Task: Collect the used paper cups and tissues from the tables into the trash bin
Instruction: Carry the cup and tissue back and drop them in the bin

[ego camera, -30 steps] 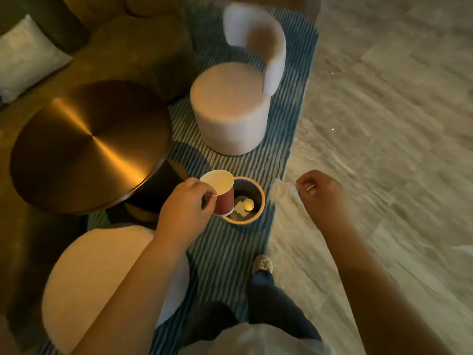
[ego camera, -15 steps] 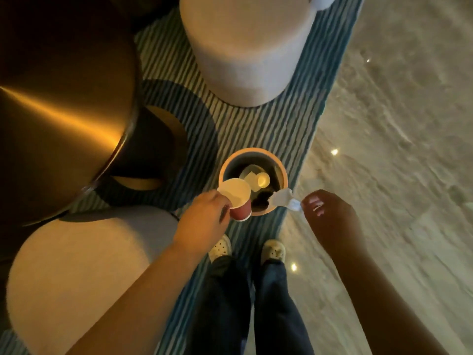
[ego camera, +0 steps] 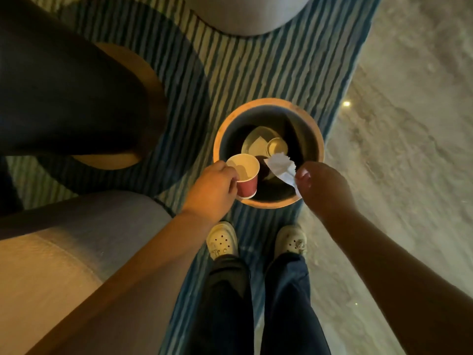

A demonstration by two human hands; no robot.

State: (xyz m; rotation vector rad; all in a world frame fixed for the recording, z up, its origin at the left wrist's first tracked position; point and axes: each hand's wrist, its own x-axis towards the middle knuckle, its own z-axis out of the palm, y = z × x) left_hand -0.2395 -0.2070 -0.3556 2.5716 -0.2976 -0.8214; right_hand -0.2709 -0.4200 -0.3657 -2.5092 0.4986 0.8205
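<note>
A blue striped rug point(ego camera: 256, 73) lies on a mottled stone floor point(ego camera: 409, 162), its edge running diagonally. A pale round stool point(ego camera: 245, 14) stands on the rug at the top, and a larger pale cushioned seat point(ego camera: 64, 252) fills the lower left. Two white perforated clogs point(ego camera: 222, 240) stand side by side.

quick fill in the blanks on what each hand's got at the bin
The left hand grips a ____ paper cup at the rim of the trash bin.
The right hand pinches a white ____ over the trash bin's opening.
The trash bin stands on a blue ____ rug.
Missing words: red; tissue; striped.
</note>
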